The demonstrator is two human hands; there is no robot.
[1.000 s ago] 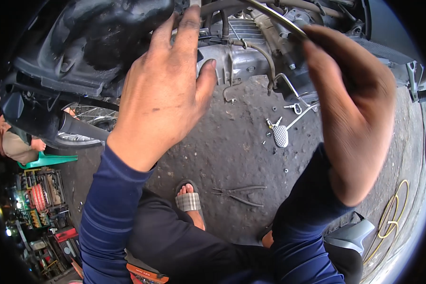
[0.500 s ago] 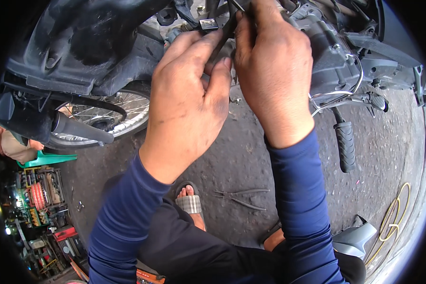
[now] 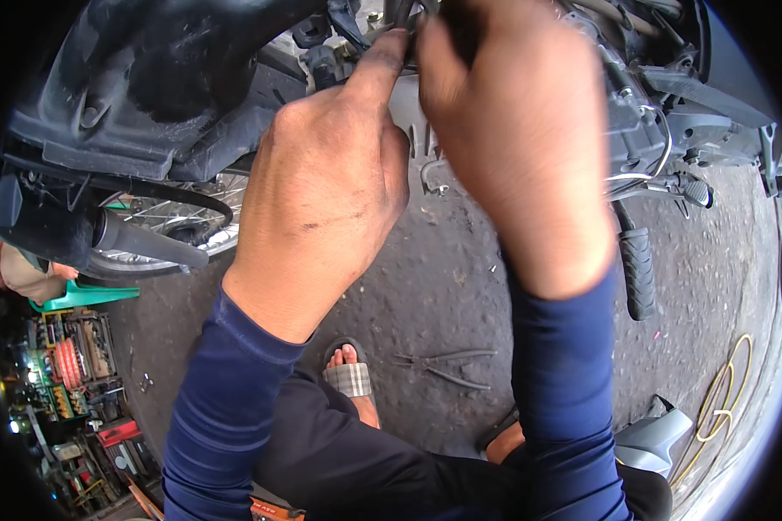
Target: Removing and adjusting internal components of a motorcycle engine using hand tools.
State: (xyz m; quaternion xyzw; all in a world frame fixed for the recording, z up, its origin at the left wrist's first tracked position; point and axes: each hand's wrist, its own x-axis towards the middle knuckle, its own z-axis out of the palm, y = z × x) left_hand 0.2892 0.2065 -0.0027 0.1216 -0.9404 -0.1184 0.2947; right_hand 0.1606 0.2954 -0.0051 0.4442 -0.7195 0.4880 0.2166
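At the top middle, both my hands reach into the body of a motorcycle (image 3: 139, 95). My left hand (image 3: 317, 195) has its index finger stretched against a black hose-like part (image 3: 400, 13), while the other fingers curl under the palm; whatever they may hold is hidden. Beside it, my right hand (image 3: 534, 148) is smeared by motion, with its fingers bent inward near the same dark part. The hand itself covers anything in its grasp. Below and right of that hand sits the grey engine casing (image 3: 626, 135).
Pliers (image 3: 456, 356) lie on the dark floor between my feet. A rubber-covered lever (image 3: 639, 273) and a footpeg (image 3: 695, 189) jut out at right. Nearby are a grey plastic panel (image 3: 656, 438) and yellow cord (image 3: 717, 417). Tool trays (image 3: 82, 373) fill the lower left; another person (image 3: 26, 269) sits beyond.
My left hand has shifted slightly left and down, its index finger now extended. The small metal clip beside its fingers is out of sight. My right hand has swung a little right, blurring.
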